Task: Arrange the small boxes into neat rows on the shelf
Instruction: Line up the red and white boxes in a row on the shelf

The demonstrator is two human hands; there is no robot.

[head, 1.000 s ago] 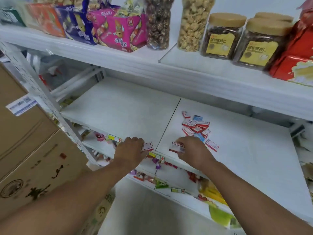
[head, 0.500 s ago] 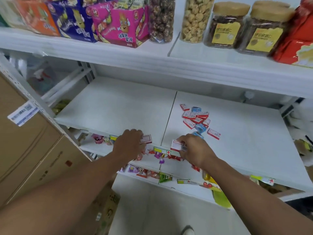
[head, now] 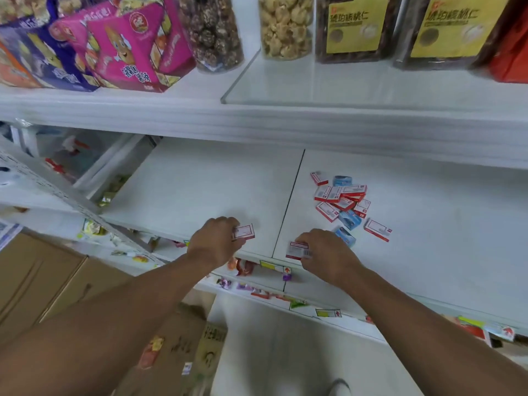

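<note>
A loose pile of small boxes (head: 341,200), mostly red-and-white with a few blue ones, lies on the white middle shelf (head: 200,184) right of its seam. My left hand (head: 215,241) pinches one red-and-white box (head: 245,231) near the shelf's front edge, left of the seam. My right hand (head: 324,254) pinches another red-and-white box (head: 297,250) just right of the seam, also at the front edge. A blue box (head: 345,235) lies right behind my right hand, partly hidden by the knuckles.
The upper shelf (head: 257,118) carries pink and purple snack bags (head: 125,47), clear jars of snacks (head: 285,24) and labelled jars (head: 354,27). Cardboard cartons (head: 43,281) stand at the lower left. A lower shelf (head: 314,290) holds small sweets and price tags.
Both hands have stayed at the shelf's front edge, each still with its box. The view has moved closer and tilted down.
</note>
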